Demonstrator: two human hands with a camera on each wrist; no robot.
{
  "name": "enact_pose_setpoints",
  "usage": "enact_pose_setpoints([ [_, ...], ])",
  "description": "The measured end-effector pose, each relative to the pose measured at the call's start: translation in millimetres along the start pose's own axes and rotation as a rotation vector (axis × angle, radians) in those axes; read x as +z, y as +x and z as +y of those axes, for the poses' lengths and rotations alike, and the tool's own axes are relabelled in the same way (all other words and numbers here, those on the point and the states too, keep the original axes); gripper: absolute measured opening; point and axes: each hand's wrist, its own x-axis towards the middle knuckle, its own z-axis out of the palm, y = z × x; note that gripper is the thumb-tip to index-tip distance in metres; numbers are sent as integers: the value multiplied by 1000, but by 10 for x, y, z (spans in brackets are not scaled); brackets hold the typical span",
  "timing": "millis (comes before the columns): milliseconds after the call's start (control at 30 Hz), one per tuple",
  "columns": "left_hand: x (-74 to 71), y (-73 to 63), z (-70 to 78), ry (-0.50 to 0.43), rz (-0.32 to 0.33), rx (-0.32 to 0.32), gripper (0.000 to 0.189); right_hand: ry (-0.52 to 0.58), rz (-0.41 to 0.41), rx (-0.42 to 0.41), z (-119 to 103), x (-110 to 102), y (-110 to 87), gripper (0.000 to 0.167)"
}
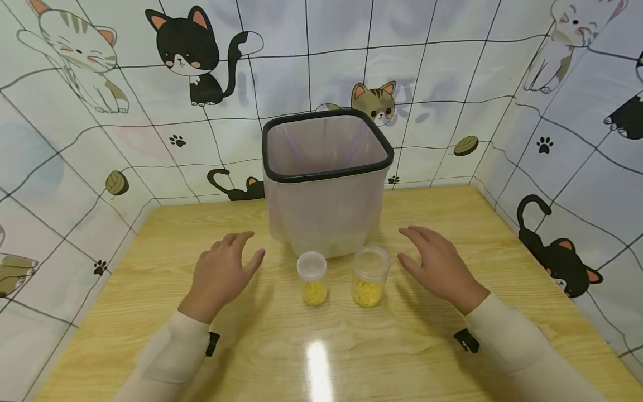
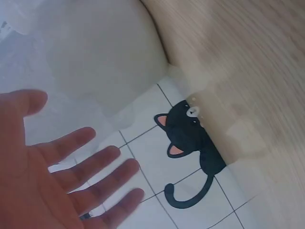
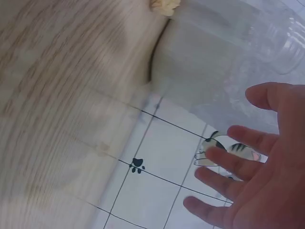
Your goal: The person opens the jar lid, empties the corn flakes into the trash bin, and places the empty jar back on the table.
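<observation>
The small jar (image 1: 313,283) and the wide jar (image 1: 370,279), yellow bits (image 1: 368,293) low in each, stand upright, side by side on the surface (image 1: 261,346), between the left hand (image 1: 221,273) and the right hand (image 1: 442,269); the right hand is nearer, just beside the wide jar; the left is farther from the small one; both hands are empty, fingers extended; the bin (image 1: 326,215) stands just behind, closing off the jars' far side; a cat-print backdrop (image 1: 281,84) rises beyond.
</observation>
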Motion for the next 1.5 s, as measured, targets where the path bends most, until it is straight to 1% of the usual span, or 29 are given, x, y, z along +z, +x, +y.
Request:
enact_pose_setpoints([
  [67, 7, -11, 28, -21, 58, 22, 49, 40, -9, 6, -2, -3, -22, 50],
  [167, 14, -40, 86, -60, 140, 55, 39, 132, -56, 44, -11, -1, -51, 47],
  [233, 21, -59, 134, -86, 199, 83, 34, 203, -90, 61, -20, 5, -60, 47],
  [333, 23, -86, 225, -115, 292, 139, 26, 310, -138, 65, -29, 26, -56, 50],
  [467, 13, -91, 386, -147, 402, 243, 18, 463, -184, -5, -18, 71, -13, 56],
  [533, 6, -74, 479, -164, 438, 299, 15, 553, -212, -56, -4, 96, 26, 60],
  [600, 8, -48, 575, -180, 460, 349, 14, 642, -249, -103, 14, 127, 74, 64],
  [733, 40, 12, 770, -214, 466, 424, 13, 801, -356, -147, 65, 196, 153, 71],
  [833, 71, 56, 916, -230, 453, 469, 13, 880, -445, -165, 97, 233, 175, 78],
  [900, 88, 79, 1000, -240, 444, 491, 13, 909, -485, -171, 101, 255, 176, 83],
  [967, 106, 86, 1067, -249, 440, 505, 12, 919, -509, -193, 100, 281, 171, 87],
  [1033, 124, 77, 1113, -262, 441, 519, 11, 923, -513, -205, 87, 309, 156, 85],
  [1133, 146, 47, 1153, -266, 434, 537, 10, 908, -493, -225, 65, 355, 129, 81],
  [1233, 159, 28, 1166, -255, 420, 549, 11, 884, -468, -184, 19, 382, 104, 88],
  [1333, 165, 23, 1167, -249, 404, 543, 12, 870, -453, -127, -27, 405, 107, 93],
  [1400, 167, 23, 1169, -247, 400, 541, 13, 863, -451, -104, -50, 419, 117, 93],
  [1500, 164, 19, 1186, -248, 394, 547, 15, 858, -457, -76, -71, 432, 127, 88],
])
